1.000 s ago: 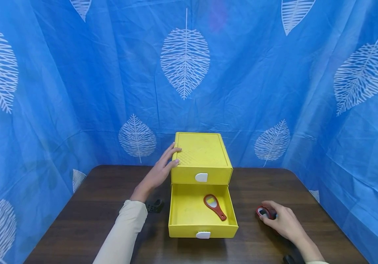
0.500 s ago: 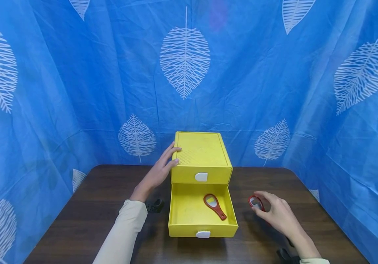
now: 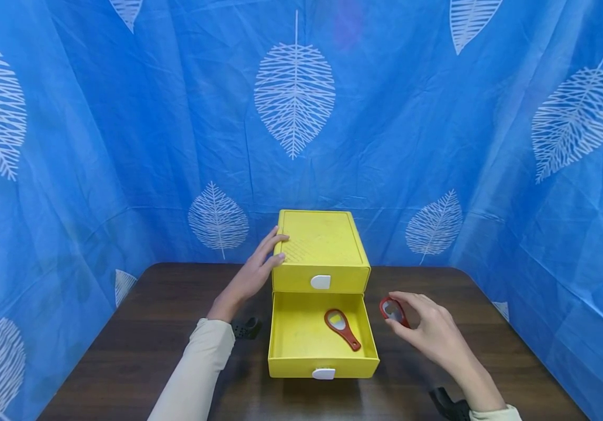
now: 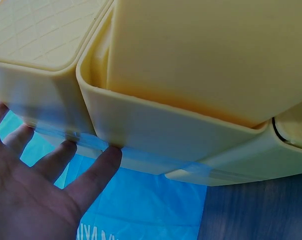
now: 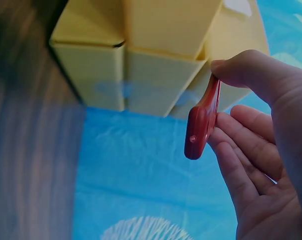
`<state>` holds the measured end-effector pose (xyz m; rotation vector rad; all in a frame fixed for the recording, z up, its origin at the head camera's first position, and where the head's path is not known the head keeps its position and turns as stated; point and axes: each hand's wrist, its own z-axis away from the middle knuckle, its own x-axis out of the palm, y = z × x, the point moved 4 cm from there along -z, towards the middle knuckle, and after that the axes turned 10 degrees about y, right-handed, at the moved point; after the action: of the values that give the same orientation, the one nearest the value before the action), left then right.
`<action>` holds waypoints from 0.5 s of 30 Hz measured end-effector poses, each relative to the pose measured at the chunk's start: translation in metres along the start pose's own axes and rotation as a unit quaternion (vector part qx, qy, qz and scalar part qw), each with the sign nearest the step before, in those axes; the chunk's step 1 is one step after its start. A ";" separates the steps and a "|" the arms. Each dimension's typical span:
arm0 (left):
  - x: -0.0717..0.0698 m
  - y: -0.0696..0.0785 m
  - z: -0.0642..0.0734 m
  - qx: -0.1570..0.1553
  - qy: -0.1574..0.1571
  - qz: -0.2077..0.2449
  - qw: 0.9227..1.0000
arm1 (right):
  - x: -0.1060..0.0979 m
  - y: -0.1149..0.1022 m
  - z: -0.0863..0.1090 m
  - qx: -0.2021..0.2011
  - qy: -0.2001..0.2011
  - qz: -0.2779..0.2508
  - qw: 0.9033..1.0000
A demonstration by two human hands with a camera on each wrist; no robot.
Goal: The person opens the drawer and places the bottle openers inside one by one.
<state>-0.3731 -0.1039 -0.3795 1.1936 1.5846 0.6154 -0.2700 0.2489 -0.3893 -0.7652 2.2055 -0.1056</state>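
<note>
At the left side of a yellow two-drawer cabinet, my left hand rests its spread fingers on the upper edge. The left wrist view shows those fingertips against the yellow wall. My right hand pinches a small red-framed hand mirror between thumb and fingers, held above the table just right of the cabinet. Its red handle end points toward the right wrist camera. A second red hand mirror lies in the pulled-out lower drawer, toward its right side.
The upper drawer is closed and has a white handle. Under the cabinet is a dark wooden table. A blue curtain with white leaf prints hangs behind the table and on both sides.
My right hand has raised the hand mirror and carried it left and away from me, closer to the open drawer. The left hand and cabinet have stayed in place.
</note>
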 end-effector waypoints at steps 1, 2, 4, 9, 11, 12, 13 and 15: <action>0.000 0.000 0.000 0.000 0.000 0.000 1.000 | -0.001 -0.004 -0.002 -0.007 0.003 -0.001 1.000; 0.000 0.000 0.000 0.001 0.000 0.000 1.000 | -0.001 -0.007 -0.003 -0.012 0.005 -0.004 1.000; 0.001 0.000 0.000 0.003 -0.001 0.000 1.000 | -0.001 -0.014 -0.006 -0.019 0.007 -0.009 1.000; 0.001 0.000 0.000 0.005 -0.001 0.000 1.000 | 0.002 -0.029 -0.012 -0.021 -0.005 -0.030 0.999; 0.001 0.000 0.000 0.004 0.000 0.000 1.000 | 0.004 -0.034 -0.015 -0.024 -0.010 -0.040 0.999; 0.000 0.000 0.000 0.004 -0.001 0.001 1.000 | 0.005 -0.037 -0.016 -0.026 -0.013 -0.045 0.999; 0.000 0.000 0.001 0.004 -0.001 0.001 1.000 | 0.007 -0.040 -0.018 -0.029 -0.015 -0.049 0.998; 0.000 0.000 0.001 0.005 -0.002 0.001 1.000 | 0.010 -0.045 -0.020 -0.036 -0.020 -0.054 0.998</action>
<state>-0.3723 -0.1040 -0.3793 1.2034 1.5846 0.6085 -0.2673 0.2035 -0.3679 -0.9198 2.1390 -0.0646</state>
